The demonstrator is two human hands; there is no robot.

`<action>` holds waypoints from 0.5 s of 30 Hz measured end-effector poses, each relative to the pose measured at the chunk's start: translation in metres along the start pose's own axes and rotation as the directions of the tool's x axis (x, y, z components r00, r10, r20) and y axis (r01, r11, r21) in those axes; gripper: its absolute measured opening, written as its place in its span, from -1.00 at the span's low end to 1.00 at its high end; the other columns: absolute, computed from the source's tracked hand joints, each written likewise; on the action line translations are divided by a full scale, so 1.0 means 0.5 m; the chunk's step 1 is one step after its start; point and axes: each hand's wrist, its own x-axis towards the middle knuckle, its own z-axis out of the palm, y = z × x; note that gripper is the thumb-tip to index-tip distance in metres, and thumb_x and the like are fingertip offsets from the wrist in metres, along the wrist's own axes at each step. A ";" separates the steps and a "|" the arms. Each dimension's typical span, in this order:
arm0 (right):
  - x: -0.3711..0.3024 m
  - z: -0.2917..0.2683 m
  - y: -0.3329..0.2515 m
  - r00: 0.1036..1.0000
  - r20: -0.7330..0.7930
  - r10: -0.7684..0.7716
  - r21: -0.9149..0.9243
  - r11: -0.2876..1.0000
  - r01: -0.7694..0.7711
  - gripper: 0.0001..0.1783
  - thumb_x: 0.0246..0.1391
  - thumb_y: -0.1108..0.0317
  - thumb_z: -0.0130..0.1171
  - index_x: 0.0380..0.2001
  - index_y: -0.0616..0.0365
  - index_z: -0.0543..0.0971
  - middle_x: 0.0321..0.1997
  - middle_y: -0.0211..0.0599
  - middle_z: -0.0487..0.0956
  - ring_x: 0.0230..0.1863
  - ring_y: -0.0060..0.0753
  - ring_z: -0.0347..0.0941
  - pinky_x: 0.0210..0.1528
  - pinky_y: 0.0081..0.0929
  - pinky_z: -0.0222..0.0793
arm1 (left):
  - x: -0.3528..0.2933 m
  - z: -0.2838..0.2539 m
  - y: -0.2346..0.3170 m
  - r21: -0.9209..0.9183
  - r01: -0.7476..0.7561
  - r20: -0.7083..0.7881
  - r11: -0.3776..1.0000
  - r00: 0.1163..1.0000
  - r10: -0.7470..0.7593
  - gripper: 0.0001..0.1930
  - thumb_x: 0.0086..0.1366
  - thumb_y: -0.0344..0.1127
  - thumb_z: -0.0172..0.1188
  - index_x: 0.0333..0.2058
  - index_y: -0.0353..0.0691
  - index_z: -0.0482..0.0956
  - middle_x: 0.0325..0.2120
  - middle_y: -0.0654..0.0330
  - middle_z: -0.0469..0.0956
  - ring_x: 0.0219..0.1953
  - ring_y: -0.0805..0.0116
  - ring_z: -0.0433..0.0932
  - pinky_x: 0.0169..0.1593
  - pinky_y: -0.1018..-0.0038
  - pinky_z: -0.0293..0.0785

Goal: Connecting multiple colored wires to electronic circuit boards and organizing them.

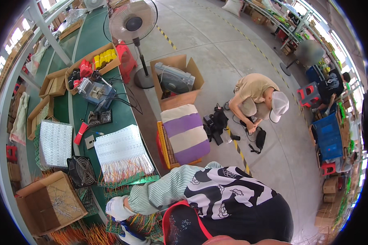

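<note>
Wired boards (152, 224) lie on the tabletop (124, 114) beside the right hand (119, 209) and left hand (131, 235), whose grip I cannot tell, the work seemingly unfinished, with white panels (117, 148) laid out beyond.

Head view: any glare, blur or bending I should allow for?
Head view: windows near the left rim look washed out by glare; head view: the far fan looks smeared, while the near fan shows distinct cage wires; head view: the green table has a long edge bowed by the fisheye.
</note>
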 end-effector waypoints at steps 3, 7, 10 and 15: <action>0.007 -0.003 -0.014 0.997 0.070 -0.029 -0.077 0.996 0.035 -0.69 -0.13 0.19 0.13 -0.36 0.20 0.54 -0.39 -0.17 0.59 -0.30 -0.11 0.56 -0.28 -0.19 0.47 | 0.010 0.001 0.011 0.050 -0.007 -0.006 0.999 1.000 0.007 -0.61 0.42 -0.23 -0.23 0.05 -0.34 0.40 -0.09 0.12 0.49 -0.18 0.48 0.48 -0.11 0.59 0.39; 0.000 -0.040 0.003 0.997 0.008 0.079 -0.127 0.989 -0.077 -0.69 -0.13 0.22 0.14 -0.34 0.20 0.55 -0.38 -0.20 0.61 -0.30 -0.15 0.57 -0.28 -0.23 0.47 | 0.036 0.027 0.044 0.112 -0.066 0.042 0.992 0.997 0.062 -0.61 0.41 -0.24 -0.23 0.04 -0.34 0.40 -0.09 0.11 0.49 -0.16 0.47 0.48 -0.09 0.57 0.39; -0.013 -0.097 0.014 0.987 0.039 0.157 -0.047 0.987 -0.155 -0.64 -0.14 0.16 0.14 -0.33 0.21 0.58 -0.30 -0.14 0.61 -0.24 -0.13 0.57 -0.23 -0.22 0.48 | 0.057 0.052 0.067 0.149 -0.110 0.066 0.983 0.993 0.101 -0.62 0.41 -0.24 -0.23 0.04 -0.34 0.40 -0.09 0.11 0.49 -0.15 0.47 0.47 -0.07 0.56 0.38; -0.025 -0.122 0.049 0.981 0.072 0.183 0.047 0.981 -0.186 -0.53 -0.14 0.10 0.10 -0.28 0.29 0.57 -0.27 0.00 0.58 -0.22 -0.01 0.54 -0.17 -0.11 0.46 | 0.079 0.094 0.106 0.206 -0.184 0.106 0.961 0.981 0.165 -0.62 0.40 -0.24 -0.22 0.03 -0.34 0.40 -0.09 0.11 0.49 -0.14 0.46 0.47 -0.05 0.55 0.37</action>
